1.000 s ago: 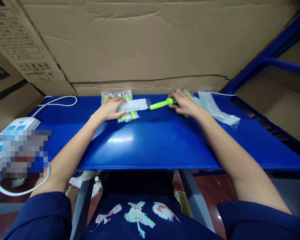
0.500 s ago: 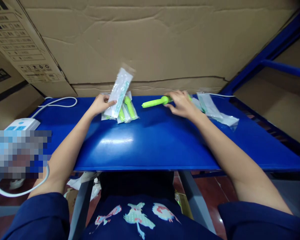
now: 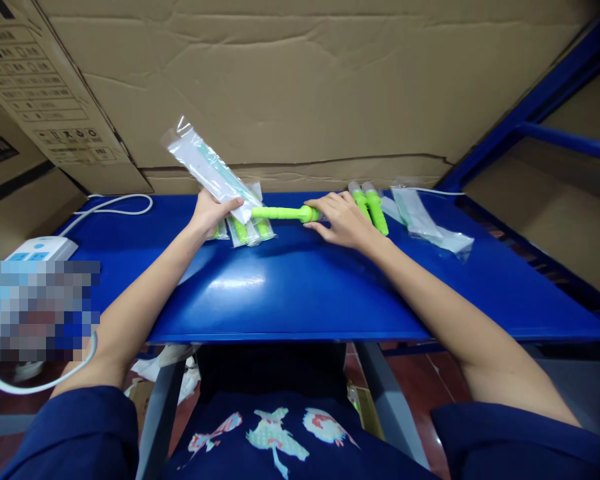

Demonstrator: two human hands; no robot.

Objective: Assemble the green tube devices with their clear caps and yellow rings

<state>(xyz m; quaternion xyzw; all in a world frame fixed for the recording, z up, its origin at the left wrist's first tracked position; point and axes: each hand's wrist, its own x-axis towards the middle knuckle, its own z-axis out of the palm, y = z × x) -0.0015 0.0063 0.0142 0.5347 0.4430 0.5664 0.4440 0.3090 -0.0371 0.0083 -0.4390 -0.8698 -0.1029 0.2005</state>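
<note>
My left hand [image 3: 214, 212] is closed on a clear plastic bag [image 3: 211, 165] with a white and pale green insert, its far end tilted up to the left. Between the fingers of my right hand [image 3: 341, 219] is a bright green stick-like item with a ridged shaft [image 3: 280, 213], held level. Its tip meets the lower end of the bag; I cannot tell whether it is inside. Under and beside my left hand lie several bagged green items [image 3: 250, 230]. Two loose green items with clear ends [image 3: 375, 210] rest just beyond my right hand.
More plastic bags with white inserts [image 3: 430, 223] lie to the right on the blue table [image 3: 300, 287]. A white power strip [image 3: 43, 250] and its cable are at the left. Cardboard [image 3: 300, 87] stands behind the table, and a blue metal frame [image 3: 555, 137] borders the right.
The green item in my right hand has moved left to the bag. The bag in my left hand has swung from leaning right to leaning left. Two loose green items are now uncovered.
</note>
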